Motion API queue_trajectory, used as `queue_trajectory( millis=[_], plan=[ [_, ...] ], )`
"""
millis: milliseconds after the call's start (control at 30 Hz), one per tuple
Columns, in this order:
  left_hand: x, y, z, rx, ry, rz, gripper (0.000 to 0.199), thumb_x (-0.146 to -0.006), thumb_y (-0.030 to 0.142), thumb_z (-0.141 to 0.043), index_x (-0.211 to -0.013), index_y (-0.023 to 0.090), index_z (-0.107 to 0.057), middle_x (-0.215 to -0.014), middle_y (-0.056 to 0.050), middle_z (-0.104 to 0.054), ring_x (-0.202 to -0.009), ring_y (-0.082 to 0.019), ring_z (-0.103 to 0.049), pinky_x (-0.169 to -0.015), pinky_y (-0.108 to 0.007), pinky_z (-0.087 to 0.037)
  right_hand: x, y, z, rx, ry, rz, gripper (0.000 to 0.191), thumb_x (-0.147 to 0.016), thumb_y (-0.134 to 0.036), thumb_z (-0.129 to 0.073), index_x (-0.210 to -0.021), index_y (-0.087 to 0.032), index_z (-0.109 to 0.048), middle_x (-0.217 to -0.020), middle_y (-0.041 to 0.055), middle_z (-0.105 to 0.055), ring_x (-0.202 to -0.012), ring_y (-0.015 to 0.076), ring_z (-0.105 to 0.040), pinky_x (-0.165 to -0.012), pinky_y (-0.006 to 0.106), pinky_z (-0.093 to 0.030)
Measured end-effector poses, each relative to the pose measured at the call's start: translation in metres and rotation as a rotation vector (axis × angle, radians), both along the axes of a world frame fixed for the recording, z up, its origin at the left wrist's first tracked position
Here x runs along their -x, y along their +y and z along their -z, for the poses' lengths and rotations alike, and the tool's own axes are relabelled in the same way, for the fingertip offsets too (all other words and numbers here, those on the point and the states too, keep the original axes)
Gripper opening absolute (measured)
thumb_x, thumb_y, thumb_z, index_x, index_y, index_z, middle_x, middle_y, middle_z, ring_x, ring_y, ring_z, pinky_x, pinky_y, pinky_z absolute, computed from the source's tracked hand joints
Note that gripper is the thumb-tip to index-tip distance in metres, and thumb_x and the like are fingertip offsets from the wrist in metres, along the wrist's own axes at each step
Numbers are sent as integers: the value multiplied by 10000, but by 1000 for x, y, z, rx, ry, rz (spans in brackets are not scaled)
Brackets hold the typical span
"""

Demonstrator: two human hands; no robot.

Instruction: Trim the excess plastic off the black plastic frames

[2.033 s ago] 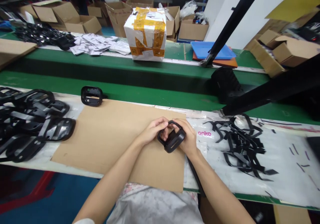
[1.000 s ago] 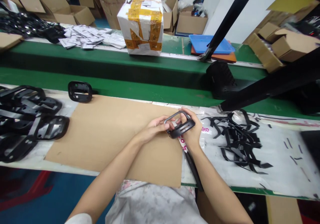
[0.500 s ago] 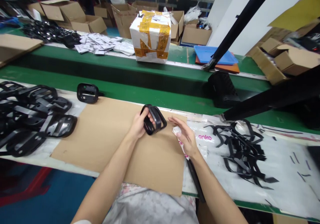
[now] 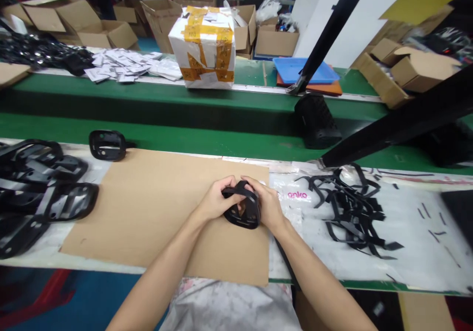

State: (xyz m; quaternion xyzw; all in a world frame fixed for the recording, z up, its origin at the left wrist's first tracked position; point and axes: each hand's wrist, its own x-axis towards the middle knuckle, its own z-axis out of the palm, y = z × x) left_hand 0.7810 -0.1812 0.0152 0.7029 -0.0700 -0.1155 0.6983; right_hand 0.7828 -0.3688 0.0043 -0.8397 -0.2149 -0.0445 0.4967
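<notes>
Over the right part of a brown cardboard sheet (image 4: 148,208), both my hands are closed on one black plastic frame (image 4: 242,217). My left hand (image 4: 218,198) grips its left side and upper band, fingers curled over the top. My right hand (image 4: 268,205) wraps round its right edge, with fingertips at the top close to those of my left hand. The frame is tilted, and its opening shows between the hands. A similar black frame (image 4: 108,145) rests at the sheet's upper left corner.
Many black frames (image 4: 70,200) are heaped at the left. Black strips (image 4: 354,213) lie on the white covering at the right. A slanted black post (image 4: 391,119) stands behind them. Farther back are a taped white box (image 4: 203,48) and a blue tray (image 4: 303,71).
My right hand has moved left and closed on the black frame. The frame has turned and come slightly lower and to the right. The camera view has shifted.
</notes>
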Motion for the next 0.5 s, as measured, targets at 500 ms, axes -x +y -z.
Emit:
queue_trajectory(
  millis=[500],
  plan=[
    [-3,5,-3,365,204,-37,455,-789,529,-805,-969,179,-576,-811,-5,-668,-572,-105,-584,-556,-227,-483,-14,-2,5,-274,76,55,259,-936,-260,-637,-1179,-228,-723,-1101,50,-778,-949,239,-745,-844,344,-605]
  ],
)
